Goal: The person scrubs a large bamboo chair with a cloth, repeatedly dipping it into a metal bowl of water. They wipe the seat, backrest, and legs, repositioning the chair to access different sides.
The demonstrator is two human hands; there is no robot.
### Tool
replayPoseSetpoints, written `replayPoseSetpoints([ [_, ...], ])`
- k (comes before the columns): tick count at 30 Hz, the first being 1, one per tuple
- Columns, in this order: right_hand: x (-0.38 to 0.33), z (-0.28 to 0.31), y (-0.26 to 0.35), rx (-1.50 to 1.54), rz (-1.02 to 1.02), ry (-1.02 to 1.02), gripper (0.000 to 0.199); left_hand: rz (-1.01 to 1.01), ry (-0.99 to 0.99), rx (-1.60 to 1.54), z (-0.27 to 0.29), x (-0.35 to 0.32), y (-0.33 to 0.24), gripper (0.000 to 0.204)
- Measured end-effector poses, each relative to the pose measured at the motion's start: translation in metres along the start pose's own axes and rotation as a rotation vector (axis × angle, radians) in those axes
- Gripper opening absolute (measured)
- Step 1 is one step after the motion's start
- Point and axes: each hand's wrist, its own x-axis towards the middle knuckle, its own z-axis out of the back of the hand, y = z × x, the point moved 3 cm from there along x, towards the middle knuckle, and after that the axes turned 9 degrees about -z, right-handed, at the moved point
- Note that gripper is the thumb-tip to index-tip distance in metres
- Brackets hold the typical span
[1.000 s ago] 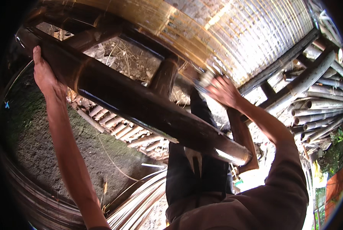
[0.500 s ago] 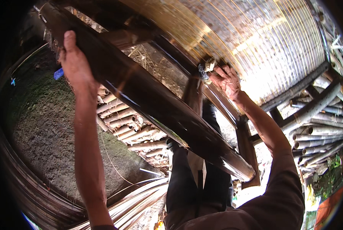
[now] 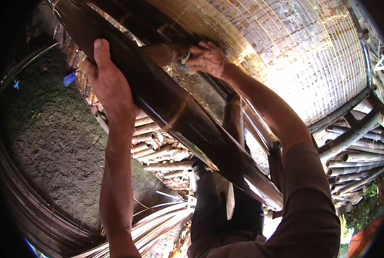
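Observation:
A thick, dark, glossy bamboo pole [image 3: 166, 96] slants from upper left to lower right across the middle. My left hand [image 3: 110, 86] grips its near edge, thumb lying on top and fingers hidden beneath it. Beyond the pole, my right hand [image 3: 209, 61] presses a crumpled rag [image 3: 184, 61] by the right end of a short crosspiece [image 3: 160, 53]. Most of the rag is covered by my fingers. Beside that hand spreads a shiny slatted bamboo panel [image 3: 286, 47], which looks joined to the same dark frame.
Cut bamboo poles [image 3: 359, 163] are stacked at the right, and shorter pieces [image 3: 157, 152] lie under the frame. A mossy stone slab [image 3: 54, 142] fills the left. Long thin strips [image 3: 166, 228] fan out near my legs. A blue scrap [image 3: 69, 78] lies beside the slab.
My right hand has moved left and away with the rag, from the slatted panel's near edge to the crosspiece. My left hand appears farther right in view, still gripping the pole.

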Motion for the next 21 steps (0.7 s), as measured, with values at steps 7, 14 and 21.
replayPoseSetpoints([
  [7,-0.066,-0.034,-0.002,-0.392,0.039,-0.302,0.048,-0.081,-0.038,0.056,0.016,-0.002,0.007,0.048],
  [14,0.098,-0.064,0.039,-2.708,0.009,-0.801,0.026,-0.056,-0.019,0.168,0.012,0.003,0.008,0.054],
  [21,-0.079,0.005,-0.010,-4.606,-0.244,0.156,0.053,-0.015,-0.021,0.226,0.020,-0.001,0.010,0.066],
])
